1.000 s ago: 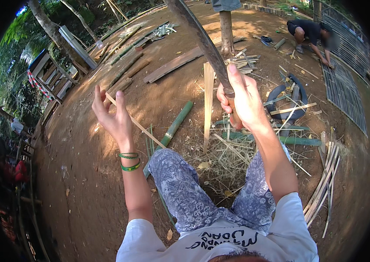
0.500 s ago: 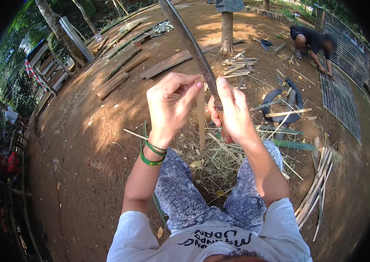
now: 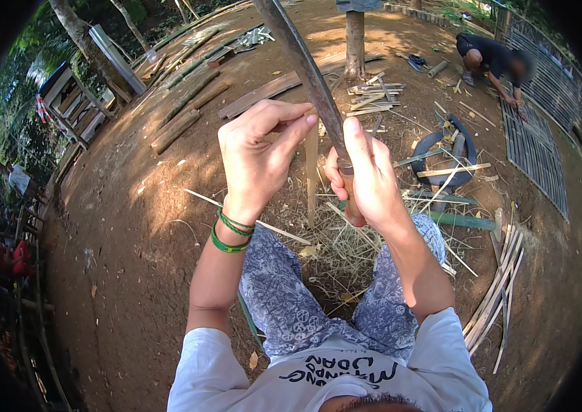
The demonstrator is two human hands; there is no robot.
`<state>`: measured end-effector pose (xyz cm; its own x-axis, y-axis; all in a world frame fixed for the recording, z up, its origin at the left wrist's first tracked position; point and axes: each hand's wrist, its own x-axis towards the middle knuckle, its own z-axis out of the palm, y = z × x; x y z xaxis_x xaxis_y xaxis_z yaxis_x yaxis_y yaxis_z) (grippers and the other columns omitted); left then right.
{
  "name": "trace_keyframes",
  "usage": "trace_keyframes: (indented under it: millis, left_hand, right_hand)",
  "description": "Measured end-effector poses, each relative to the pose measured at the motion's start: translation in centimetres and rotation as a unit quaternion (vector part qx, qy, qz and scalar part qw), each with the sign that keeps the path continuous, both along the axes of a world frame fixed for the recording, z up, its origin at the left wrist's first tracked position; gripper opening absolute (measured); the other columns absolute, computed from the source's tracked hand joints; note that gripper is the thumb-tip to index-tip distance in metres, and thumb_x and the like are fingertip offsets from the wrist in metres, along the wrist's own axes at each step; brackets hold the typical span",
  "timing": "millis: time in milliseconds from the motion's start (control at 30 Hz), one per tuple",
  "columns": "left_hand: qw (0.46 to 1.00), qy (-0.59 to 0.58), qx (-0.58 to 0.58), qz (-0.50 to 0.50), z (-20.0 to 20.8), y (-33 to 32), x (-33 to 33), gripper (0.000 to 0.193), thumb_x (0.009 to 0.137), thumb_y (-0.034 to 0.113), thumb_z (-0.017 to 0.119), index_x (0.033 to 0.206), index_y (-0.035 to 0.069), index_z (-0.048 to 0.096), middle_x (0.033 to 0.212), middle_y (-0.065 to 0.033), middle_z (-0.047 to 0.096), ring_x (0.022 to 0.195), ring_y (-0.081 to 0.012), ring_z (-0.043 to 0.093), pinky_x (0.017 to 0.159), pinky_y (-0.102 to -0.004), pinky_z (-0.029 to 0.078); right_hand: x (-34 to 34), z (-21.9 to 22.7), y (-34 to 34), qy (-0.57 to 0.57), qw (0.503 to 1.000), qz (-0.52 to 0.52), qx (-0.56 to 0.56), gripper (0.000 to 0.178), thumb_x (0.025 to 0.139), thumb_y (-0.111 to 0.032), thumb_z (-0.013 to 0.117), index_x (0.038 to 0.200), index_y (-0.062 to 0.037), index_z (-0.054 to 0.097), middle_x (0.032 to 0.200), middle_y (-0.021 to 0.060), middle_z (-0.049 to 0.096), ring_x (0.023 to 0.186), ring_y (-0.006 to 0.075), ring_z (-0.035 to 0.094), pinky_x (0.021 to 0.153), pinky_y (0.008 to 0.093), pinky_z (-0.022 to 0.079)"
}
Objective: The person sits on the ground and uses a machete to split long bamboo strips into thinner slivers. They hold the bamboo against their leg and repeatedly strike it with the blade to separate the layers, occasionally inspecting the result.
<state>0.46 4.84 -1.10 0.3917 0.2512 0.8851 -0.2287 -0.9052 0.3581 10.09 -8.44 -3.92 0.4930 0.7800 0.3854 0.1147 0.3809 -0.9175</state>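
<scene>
Gripping a long knife (image 3: 315, 86) by its handle (image 3: 353, 202) in our right hand (image 3: 377, 168), we hold it aslant toward the dirt ground's (image 3: 126, 233) far edge. Our left hand (image 3: 255, 147) pinches just beside the blade, above an upright pale strip (image 3: 311, 178); whether it grips that, we cannot tell.

- Brown earth ground (image 3: 133, 288), dappled with sunlight and shade;
- a slender tree trunk (image 3: 355, 48) standing at the far middle;
- slatted fence (image 3: 560, 79) along the upper right;
- green foliage (image 3: 13, 79) at upper left
</scene>
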Motion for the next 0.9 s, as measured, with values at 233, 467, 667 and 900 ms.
trace_keyframes:
  millis: [233,467,667,900]
  left_hand:
    - [0.997,-0.021,0.076,0.008,1.4,0.2,0.2,0.013,0.076,0.003,0.080,0.088,0.002,0.075,0.074,-0.0075,0.070,0.062,-0.0150,0.066,0.057,-0.0256,0.049]
    - [0.994,-0.028,0.107,0.008,1.8,0.4,0.5,0.013,0.076,0.004,0.080,0.087,0.003,0.074,0.077,-0.0083,0.071,0.064,-0.0185,0.067,0.057,-0.0274,0.051]
    - [0.990,-0.008,0.134,0.044,0.8,0.2,0.7,0.011,0.079,0.001,0.079,0.089,-0.001,0.075,0.082,-0.0086,0.073,0.070,-0.0138,0.069,0.062,-0.0249,0.054]
    - [0.992,0.027,0.112,0.052,-3.3,0.5,1.2,0.011,0.078,0.001,0.078,0.088,0.001,0.074,0.082,-0.0090,0.072,0.069,-0.0186,0.070,0.061,-0.0273,0.054]
  right_hand:
    - [0.3,0.5,-0.1,-0.039,0.999,-0.010,0.018,0.066,0.106,-0.054,0.027,0.068,-0.0071,0.051,0.054,0.0003,0.048,0.044,0.0068,0.046,0.040,0.0222,0.036]
    - [0.1,1.2,-0.6,-0.042,0.999,-0.027,0.003,0.067,0.107,-0.054,0.027,0.066,-0.0061,0.052,0.054,0.0007,0.048,0.045,0.0077,0.046,0.043,0.0228,0.037]
    - [0.0,-0.3,0.6,-0.033,0.996,-0.074,0.031,0.058,0.107,-0.049,0.033,0.076,-0.0049,0.054,0.054,0.0006,0.049,0.044,0.0070,0.045,0.043,0.0230,0.036]
    - [-0.1,-3.8,1.1,0.008,0.997,-0.079,0.003,0.051,0.107,-0.048,0.035,0.090,-0.0050,0.057,0.055,-0.0014,0.048,0.043,0.0054,0.044,0.039,0.0220,0.034]
